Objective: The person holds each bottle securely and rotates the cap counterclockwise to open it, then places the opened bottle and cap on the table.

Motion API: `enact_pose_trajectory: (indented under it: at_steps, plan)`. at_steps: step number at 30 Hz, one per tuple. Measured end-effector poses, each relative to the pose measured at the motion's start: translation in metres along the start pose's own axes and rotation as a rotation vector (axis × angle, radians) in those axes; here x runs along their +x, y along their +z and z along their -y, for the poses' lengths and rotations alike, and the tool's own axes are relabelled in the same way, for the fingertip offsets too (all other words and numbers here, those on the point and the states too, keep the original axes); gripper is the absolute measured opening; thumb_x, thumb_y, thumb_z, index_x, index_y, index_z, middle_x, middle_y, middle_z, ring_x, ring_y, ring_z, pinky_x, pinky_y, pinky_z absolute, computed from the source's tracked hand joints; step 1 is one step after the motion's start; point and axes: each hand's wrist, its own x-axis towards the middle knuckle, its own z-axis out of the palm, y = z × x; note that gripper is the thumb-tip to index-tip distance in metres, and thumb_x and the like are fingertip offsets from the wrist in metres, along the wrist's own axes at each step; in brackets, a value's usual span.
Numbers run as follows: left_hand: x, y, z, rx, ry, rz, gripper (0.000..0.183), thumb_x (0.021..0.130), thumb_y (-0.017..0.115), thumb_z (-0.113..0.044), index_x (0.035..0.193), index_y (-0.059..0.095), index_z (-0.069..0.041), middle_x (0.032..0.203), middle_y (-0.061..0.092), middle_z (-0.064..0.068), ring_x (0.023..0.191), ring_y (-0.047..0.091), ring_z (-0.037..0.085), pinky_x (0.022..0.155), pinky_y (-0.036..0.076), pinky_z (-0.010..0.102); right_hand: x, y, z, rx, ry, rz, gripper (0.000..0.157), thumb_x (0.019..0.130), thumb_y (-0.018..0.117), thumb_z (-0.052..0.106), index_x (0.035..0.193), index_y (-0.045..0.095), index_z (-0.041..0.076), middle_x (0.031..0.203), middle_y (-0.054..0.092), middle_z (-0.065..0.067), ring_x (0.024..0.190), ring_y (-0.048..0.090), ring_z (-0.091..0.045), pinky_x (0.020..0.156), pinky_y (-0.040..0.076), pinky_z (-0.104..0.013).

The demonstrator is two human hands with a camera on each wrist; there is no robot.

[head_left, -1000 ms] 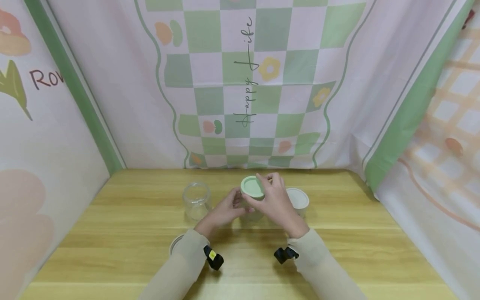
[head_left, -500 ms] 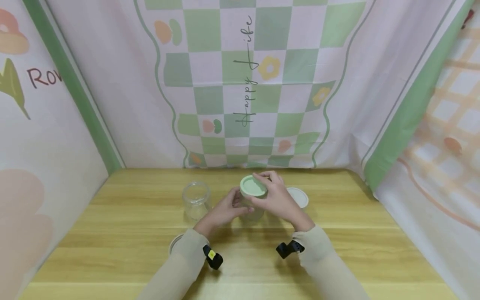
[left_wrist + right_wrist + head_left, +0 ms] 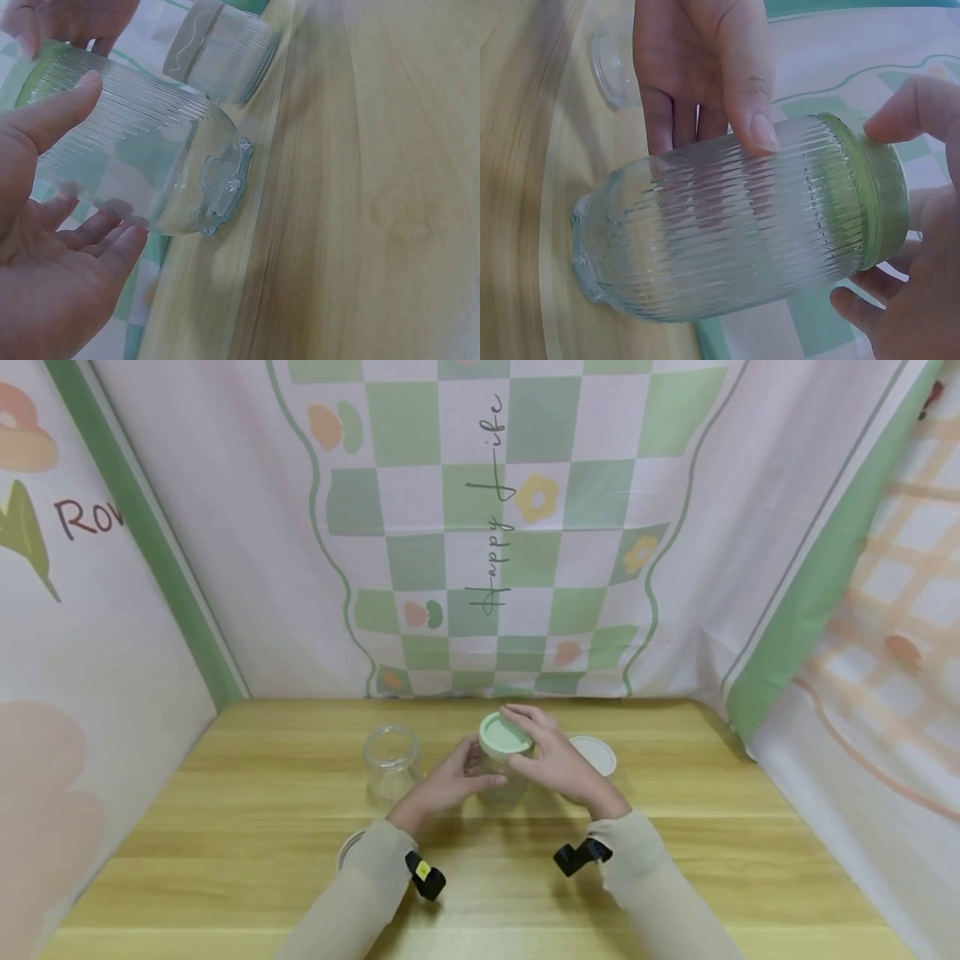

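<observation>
A ribbed clear glass jar point(image 3: 727, 225) with a light green lid point(image 3: 498, 733) stands upright near the middle of the table. My left hand point(image 3: 448, 781) holds the jar's body, thumb on the near side and fingers round the far side. The jar's knobbly base point(image 3: 225, 184) shows on the wood in the left wrist view. Over the lid is my right hand point(image 3: 558, 760), fingers across its top and far edge, thumb low at the near edge. The right wrist view shows its digits on both sides of the lid point(image 3: 885, 195).
An open glass jar point(image 3: 392, 764) stands to the left. Behind my right hand is another jar with a white lid point(image 3: 595, 754). A round rimmed piece point(image 3: 349, 847) lies partly hidden under my left sleeve. A patterned curtain point(image 3: 495, 635) hangs at the table's back edge.
My right hand has shifted round the green lid, its fingers straightening across the top and its thumb sliding down the near edge. The left hand keeps hold of the jar in place.
</observation>
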Motion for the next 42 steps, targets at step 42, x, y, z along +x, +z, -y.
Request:
enact_pose_trajectory:
  at_steps: [42]
  plan:
    - [-0.001,-0.001,-0.002,-0.034,-0.001,0.013,0.076,0.091,0.075,-0.034,0.152,0.033,-0.017,0.150,0.043,0.007,0.138,0.042,0.031,0.110,0.039,0.054,0.006,0.021,0.029,-0.638,0.028,-0.302,0.078,0.081,0.077,0.059,0.131,0.063,0.000,0.111,0.053,-0.020,0.096,0.051,-0.032,0.073,0.041,-0.041]
